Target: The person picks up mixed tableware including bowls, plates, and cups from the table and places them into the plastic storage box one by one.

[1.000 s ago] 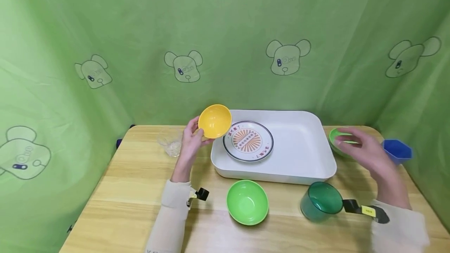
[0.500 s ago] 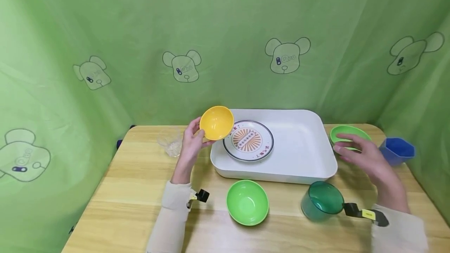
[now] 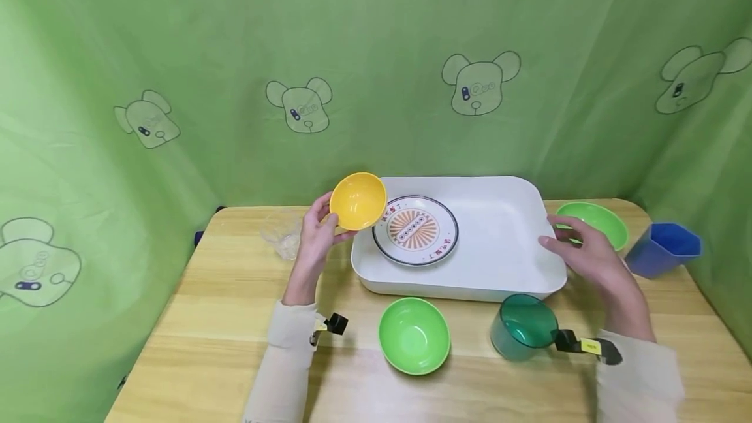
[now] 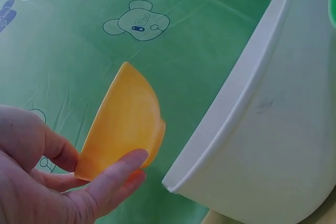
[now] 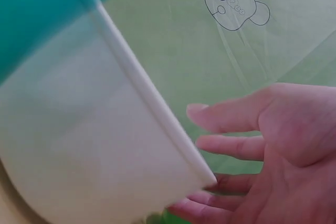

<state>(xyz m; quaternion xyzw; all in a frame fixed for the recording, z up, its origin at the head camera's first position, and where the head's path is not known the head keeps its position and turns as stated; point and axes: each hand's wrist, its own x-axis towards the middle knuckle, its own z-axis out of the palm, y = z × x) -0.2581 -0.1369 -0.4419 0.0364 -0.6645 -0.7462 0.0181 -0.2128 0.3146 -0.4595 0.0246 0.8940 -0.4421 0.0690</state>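
My left hand (image 3: pixel 317 230) grips a small yellow bowl (image 3: pixel 358 201) by its side, thumb on one face and fingers behind. The bowl is tipped, its inside facing me, over the left end of a white tray (image 3: pixel 499 234). The left wrist view shows the bowl (image 4: pixel 123 129) side-on, beside the tray's outer wall (image 4: pixel 273 114). A white plate (image 3: pixel 414 230) with an orange ray pattern lies in the tray's left part. My right hand (image 3: pixel 587 253) is at the tray's right rim, fingers extended and holding nothing; its fingertips (image 5: pixel 205 200) overlap the rim's end in the right wrist view.
A green bowl (image 3: pixel 414 337) stands in front of the tray. Right of it, a dark green see-through cup (image 3: pixel 517 331) is close against the right wrist camera. Another green bowl (image 3: pixel 596 220) and a blue cup (image 3: pixel 664 250) are at the right; clear plastic ware (image 3: pixel 286 240) lies left.
My right hand has moved left from over the far green bowl to the tray's right rim. The dark green cup has shifted slightly left. My left hand keeps holding the yellow bowl nearly still.
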